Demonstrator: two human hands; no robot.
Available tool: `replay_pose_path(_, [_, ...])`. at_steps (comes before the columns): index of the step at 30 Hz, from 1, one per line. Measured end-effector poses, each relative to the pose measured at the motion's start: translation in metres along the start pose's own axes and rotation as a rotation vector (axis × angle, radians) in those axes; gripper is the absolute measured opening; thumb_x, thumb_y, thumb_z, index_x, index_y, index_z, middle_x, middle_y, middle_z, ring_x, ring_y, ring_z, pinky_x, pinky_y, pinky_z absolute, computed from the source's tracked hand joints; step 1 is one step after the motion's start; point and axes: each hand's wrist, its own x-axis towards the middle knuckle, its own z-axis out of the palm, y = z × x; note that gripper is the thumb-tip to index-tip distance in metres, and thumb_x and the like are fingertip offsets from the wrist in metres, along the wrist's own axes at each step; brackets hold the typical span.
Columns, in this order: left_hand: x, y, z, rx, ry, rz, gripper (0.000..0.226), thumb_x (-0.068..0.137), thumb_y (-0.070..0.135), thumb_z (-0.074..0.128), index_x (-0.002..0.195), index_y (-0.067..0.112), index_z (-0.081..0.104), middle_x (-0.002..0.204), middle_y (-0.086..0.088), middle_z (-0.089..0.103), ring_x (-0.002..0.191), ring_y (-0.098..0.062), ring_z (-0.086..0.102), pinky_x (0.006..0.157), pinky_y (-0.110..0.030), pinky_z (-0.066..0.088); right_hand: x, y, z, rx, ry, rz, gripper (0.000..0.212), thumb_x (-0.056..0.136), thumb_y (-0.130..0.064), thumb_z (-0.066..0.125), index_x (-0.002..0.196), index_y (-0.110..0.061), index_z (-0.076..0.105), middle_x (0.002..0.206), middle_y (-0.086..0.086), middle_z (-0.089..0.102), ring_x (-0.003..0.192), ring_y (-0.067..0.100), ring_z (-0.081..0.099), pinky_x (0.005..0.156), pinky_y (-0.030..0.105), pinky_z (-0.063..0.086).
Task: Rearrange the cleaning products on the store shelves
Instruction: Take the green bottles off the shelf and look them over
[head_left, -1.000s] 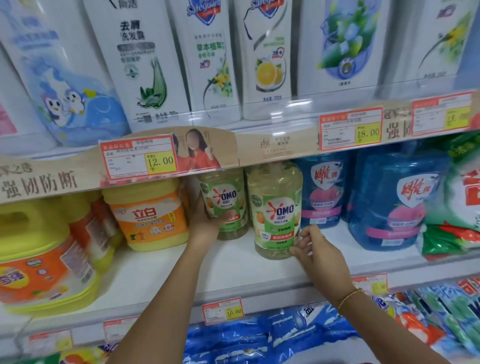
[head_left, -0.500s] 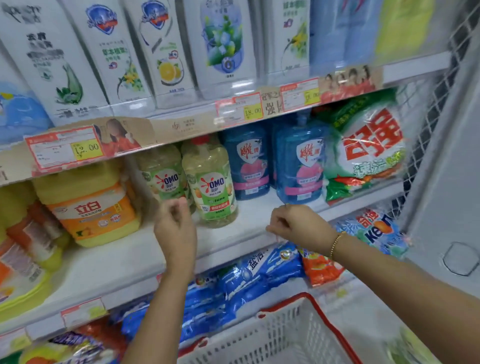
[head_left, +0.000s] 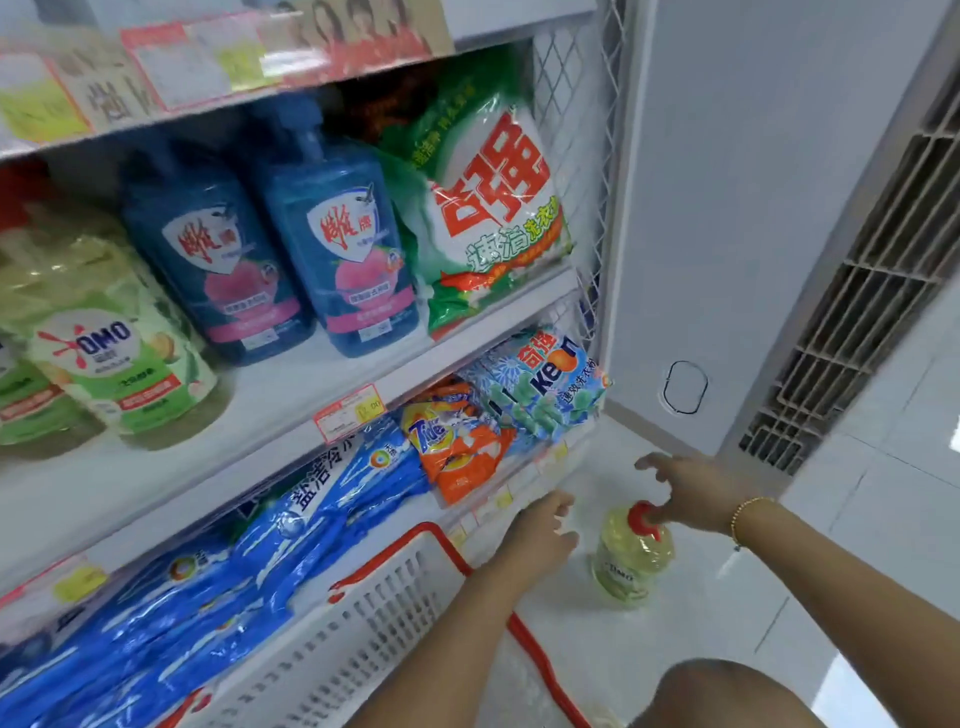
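Where the OMO bottle (head_left: 631, 564) stands upright on the floor (head_left: 691, 654), long axis vertical, its red cap (head_left: 643, 517) sits just under the right hand (head_left: 696, 493): fingers spread, holding nothing, contact unclear. Left hand (head_left: 540, 530), loosely open and empty, hangs just left of the bottle. Right is nearer.

Clear glossy plastic bottle (head_left: 631, 566), shiny blue film bags (head_left: 208, 597), white slotted plastic basket (head_left: 374, 613), glossy pale floor tiles (head_left: 701, 649)
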Motion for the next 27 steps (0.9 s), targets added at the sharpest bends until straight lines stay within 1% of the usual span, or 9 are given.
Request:
replay_pose_path(2, [0.018,-0.003,0.023,0.041,-0.094,-0.057,0.058,0.092,0.01,0.058,0.145,0.016,0.036,0.144,-0.005,0.042,0.126,-0.02,0.046,0.1,-0.024,0.039,0.01,0.013,0.021,0.086,-0.04,0.024,0.069,0.08,-0.039,0.072,0.139,-0.027,0.038,0.13,0.006,0.052,0.12,0.02,0.049,0.095,0.026,0.039])
replay_pose_path(5, [0.035,-0.003,0.043,0.002,-0.196,-0.15,0.07,0.092,0.007,0.058,0.151,0.02,0.023,0.153,-0.008,0.03,0.137,-0.025,0.036,0.108,-0.033,0.037,0.026,0.02,0.042,0.146,-0.031,0.036,0.056,0.082,-0.035,0.07,0.133,-0.024,0.049,0.125,0.006,0.057,0.115,0.02,0.052,0.091,0.024,0.039])
replay_pose_path(10, [0.047,-0.001,0.059,-0.126,-0.291,-0.182,0.077,0.092,-0.003,0.051,0.151,0.031,0.015,0.143,0.0,0.038,0.113,-0.011,0.046,0.088,-0.018,0.038,0.048,0.016,0.06,0.018,0.055,0.065,0.036,0.082,-0.032,0.067,0.111,-0.013,0.062,0.111,0.007,0.063,0.105,0.021,0.057,0.083,0.024,0.042])
replay_pose_path(12, [0.047,-0.006,0.061,-0.16,-0.29,-0.205,0.079,0.092,-0.004,0.049,0.152,0.032,0.012,0.141,0.005,0.036,0.114,-0.008,0.043,0.092,-0.018,0.038,0.053,0.014,0.062,-0.009,0.066,0.086,0.034,0.08,-0.032,0.067,0.106,-0.011,0.062,0.107,0.008,0.062,0.1,0.021,0.058,0.079,0.025,0.043])
replay_pose_path(16, [0.043,-0.013,0.058,-0.215,-0.246,-0.236,0.076,0.089,0.0,0.056,0.151,0.028,0.021,0.154,0.003,0.029,0.132,-0.015,0.043,0.11,-0.031,0.036,0.05,0.001,0.058,-0.034,0.037,0.081,0.041,0.076,-0.037,0.073,0.103,-0.009,0.062,0.095,0.004,0.056,0.088,0.018,0.053,0.075,0.024,0.043])
replay_pose_path(19, [0.033,-0.013,0.048,-0.299,-0.19,-0.222,0.081,0.082,-0.003,0.065,0.149,0.022,0.026,0.151,-0.003,0.034,0.131,-0.022,0.043,0.106,-0.034,0.041,0.038,-0.014,0.047,-0.054,0.028,0.036,0.042,0.075,-0.039,0.073,0.102,-0.01,0.06,0.09,0.002,0.05,0.083,0.017,0.047,0.069,0.022,0.04])
replay_pose_path(22, [0.019,-0.012,0.035,-0.381,-0.106,-0.168,0.103,0.053,0.014,0.085,0.141,0.027,0.033,0.144,-0.003,0.041,0.125,-0.023,0.044,0.1,-0.037,0.047,0.017,-0.04,0.014,-0.062,0.041,-0.036,0.037,0.073,-0.041,0.074,0.091,-0.013,0.056,0.086,0.001,0.051,0.079,0.016,0.048,0.062,0.022,0.037])
replay_pose_path(25, [-0.005,-0.008,0.013,-0.411,-0.025,-0.045,0.091,0.063,0.004,0.085,0.131,0.035,0.033,0.134,0.006,0.046,0.122,-0.016,0.045,0.08,-0.018,0.052,-0.011,-0.077,-0.033,-0.093,0.059,-0.148,0.033,0.072,-0.04,0.074,0.083,-0.01,0.065,0.078,0.001,0.065,0.067,0.013,0.054,0.05,0.02,0.041])
replay_pose_path(27, [-0.029,0.002,-0.013,-0.436,0.079,0.032,0.084,0.061,0.015,0.086,0.123,0.045,0.037,0.124,0.022,0.054,0.117,-0.004,0.049,0.079,-0.013,0.048,-0.033,-0.106,-0.066,-0.123,0.065,-0.248,0.032,0.072,-0.038,0.072,0.085,-0.009,0.07,0.078,0.002,0.071,0.066,0.015,0.061,0.051,0.022,0.046])
